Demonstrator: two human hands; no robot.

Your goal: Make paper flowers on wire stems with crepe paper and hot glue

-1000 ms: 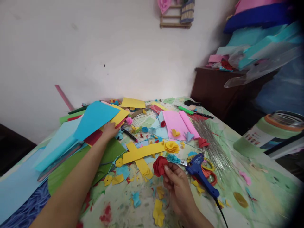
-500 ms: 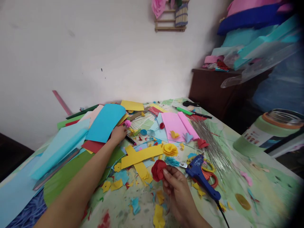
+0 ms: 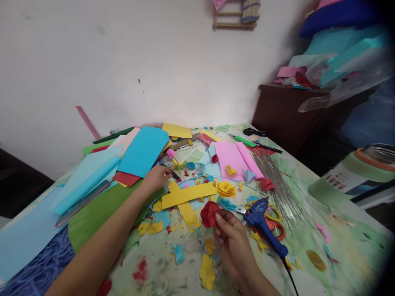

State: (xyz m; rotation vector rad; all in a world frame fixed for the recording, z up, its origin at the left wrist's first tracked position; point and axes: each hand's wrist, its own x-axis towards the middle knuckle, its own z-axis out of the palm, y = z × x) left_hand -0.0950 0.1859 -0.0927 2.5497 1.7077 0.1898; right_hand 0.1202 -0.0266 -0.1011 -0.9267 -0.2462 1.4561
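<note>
A red paper flower (image 3: 209, 214) is pinched between the thumb and fingers of my right hand (image 3: 233, 234), above the near middle of the table. My left hand (image 3: 156, 179) reaches to the blue paper sheet (image 3: 145, 150), beside a dark pen (image 3: 175, 175). Its fingers are curled together; whatever lies in them is hidden. Just beyond the red flower sit a yellow paper flower (image 3: 226, 189) and a fringed blue paper piece (image 3: 227, 204). Crossed yellow paper strips (image 3: 188, 196) lie between my hands.
A blue glue gun (image 3: 265, 224) rests over orange-handled scissors (image 3: 279, 231) at right, its cord running toward me. Thin wires (image 3: 280, 189) spread behind it. A green jar (image 3: 342, 176) stands at the right edge. Coloured paper (image 3: 92, 181) covers the left side; scraps are scattered about.
My left hand has drawn back slightly toward me from near the pink pompom. The right hand still holds the red flower. The whole view has shifted a little.
</note>
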